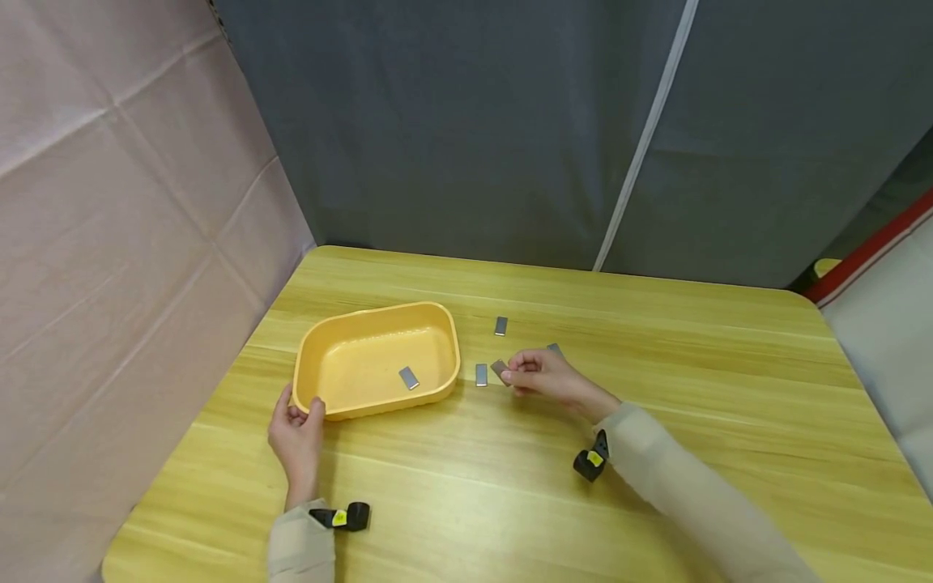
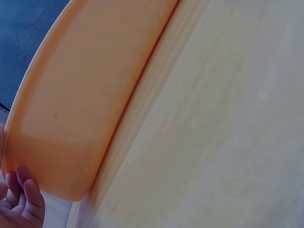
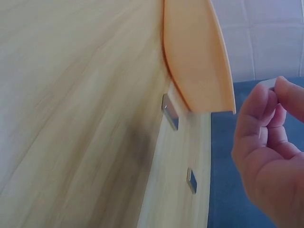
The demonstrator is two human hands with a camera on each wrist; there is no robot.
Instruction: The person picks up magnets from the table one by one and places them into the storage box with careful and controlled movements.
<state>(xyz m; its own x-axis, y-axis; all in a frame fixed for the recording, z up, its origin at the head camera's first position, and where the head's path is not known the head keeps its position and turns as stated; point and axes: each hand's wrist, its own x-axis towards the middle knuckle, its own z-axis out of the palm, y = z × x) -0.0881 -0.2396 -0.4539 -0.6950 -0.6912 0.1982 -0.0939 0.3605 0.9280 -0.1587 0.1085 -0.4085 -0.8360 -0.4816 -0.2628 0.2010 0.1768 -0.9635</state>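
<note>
A yellow plastic basin point(image 1: 342, 409) stands on the left part of the table, with one small flat grey rectangular piece point(image 1: 409, 378) lying inside. My left hand point(image 1: 297, 441) grips the basin's near left corner, thumb over the rim. Right of the basin, my right hand point(image 1: 543, 376) pinches another grey piece point(image 1: 500, 371) between thumb and fingertips, raised above the table in the right wrist view. Two more grey pieces lie close by, one piece point(image 1: 481, 375) beside the basin and one piece point(image 1: 500, 325) farther back. Behind the right hand, a further piece point(image 1: 555, 349) is partly hidden.
The wood-grain table point(image 1: 692, 364) has rounded corners. A dark grey curtain point(image 1: 452, 129) hangs behind its back edge, and a pale cloth wall point(image 1: 131, 243) rises along the left. Each wrist wears a black camera mount point(image 1: 350, 517).
</note>
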